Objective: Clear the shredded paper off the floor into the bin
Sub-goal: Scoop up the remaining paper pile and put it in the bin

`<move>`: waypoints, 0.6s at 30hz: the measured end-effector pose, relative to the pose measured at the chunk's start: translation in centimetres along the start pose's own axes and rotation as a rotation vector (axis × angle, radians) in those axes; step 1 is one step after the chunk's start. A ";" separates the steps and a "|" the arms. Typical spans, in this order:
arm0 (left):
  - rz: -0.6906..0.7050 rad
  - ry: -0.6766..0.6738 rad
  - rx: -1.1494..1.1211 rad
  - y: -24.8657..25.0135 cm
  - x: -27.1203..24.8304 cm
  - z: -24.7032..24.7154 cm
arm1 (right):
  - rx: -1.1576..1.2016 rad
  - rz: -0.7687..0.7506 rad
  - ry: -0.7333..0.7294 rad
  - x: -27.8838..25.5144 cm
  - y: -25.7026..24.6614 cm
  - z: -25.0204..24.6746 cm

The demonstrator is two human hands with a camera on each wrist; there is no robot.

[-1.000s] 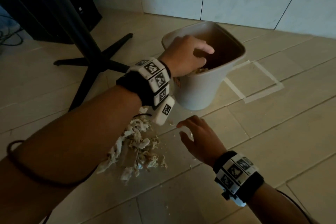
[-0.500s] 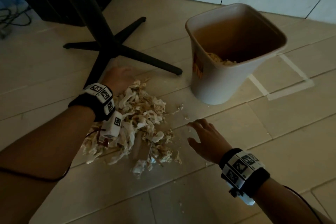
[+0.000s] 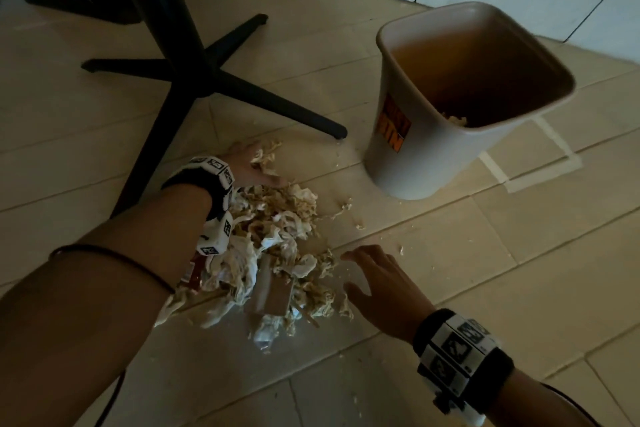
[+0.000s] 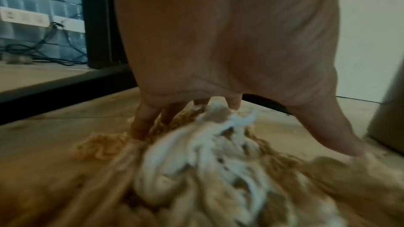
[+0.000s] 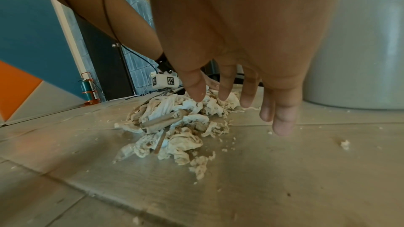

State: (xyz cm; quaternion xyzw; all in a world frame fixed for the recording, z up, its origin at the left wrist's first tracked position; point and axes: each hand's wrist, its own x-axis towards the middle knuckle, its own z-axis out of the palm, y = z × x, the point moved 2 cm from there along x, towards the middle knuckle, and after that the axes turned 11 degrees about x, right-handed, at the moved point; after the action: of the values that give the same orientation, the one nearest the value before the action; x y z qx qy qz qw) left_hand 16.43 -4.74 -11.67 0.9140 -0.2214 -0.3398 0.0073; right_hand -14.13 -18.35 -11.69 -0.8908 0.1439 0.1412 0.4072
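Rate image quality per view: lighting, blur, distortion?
Head view: dim, dark at the corners, wide-angle bend in the floor lines; shredded paper and bin readable. Left wrist view: paper smeared with blur, left hand fills the top. Right wrist view: brighter, pile sharp, right hand close and soft.

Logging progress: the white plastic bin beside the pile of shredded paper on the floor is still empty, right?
Not empty. The head view shows some shredded paper already inside the white plastic bin. The bin does stand beside the pile of shredded paper on the tiled floor.
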 end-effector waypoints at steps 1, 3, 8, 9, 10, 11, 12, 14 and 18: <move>0.007 -0.018 0.049 0.6 -0.1 0.4 | 0.000 0.004 -0.006 -0.1 -0.1 0.2; 0.015 -0.024 0.160 1.5 0.3 1.7 | 0.005 0.012 -0.015 -0.2 -0.6 0.7; 0.062 0.119 0.137 2.2 0.7 4.2 | 0.020 0.026 -0.022 -0.1 -1.6 1.2; 0.080 0.170 0.145 2.4 0.4 4.4 | 0.028 0.031 -0.025 0.1 -1.7 1.1; 0.095 0.217 0.163 2.6 -0.1 4.4 | 0.037 0.036 -0.023 0.3 -1.8 1.1; 0.110 0.256 0.192 2.9 -0.5 4.5 | 0.047 0.042 -0.018 0.5 -2.0 1.0; 0.124 0.280 0.225 3.0 -0.8 4.6 | 0.061 0.046 -0.011 0.7 -2.1 0.9; 0.149 0.310 0.274 3.4 -1.4 4.9 | 0.091 0.051 -0.010 1.2 -2.5 0.6; 0.170 0.286 0.235 3.5 -2.2 4.8 | 0.127 0.064 -0.034 2.3 -2.8 -0.1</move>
State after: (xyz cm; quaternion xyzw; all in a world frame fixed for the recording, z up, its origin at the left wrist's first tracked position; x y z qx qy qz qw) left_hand 10.56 -6.35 -13.45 0.9256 -0.3326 -0.1763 -0.0395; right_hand -10.95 -17.05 -10.57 -0.8557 0.1740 0.1601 0.4604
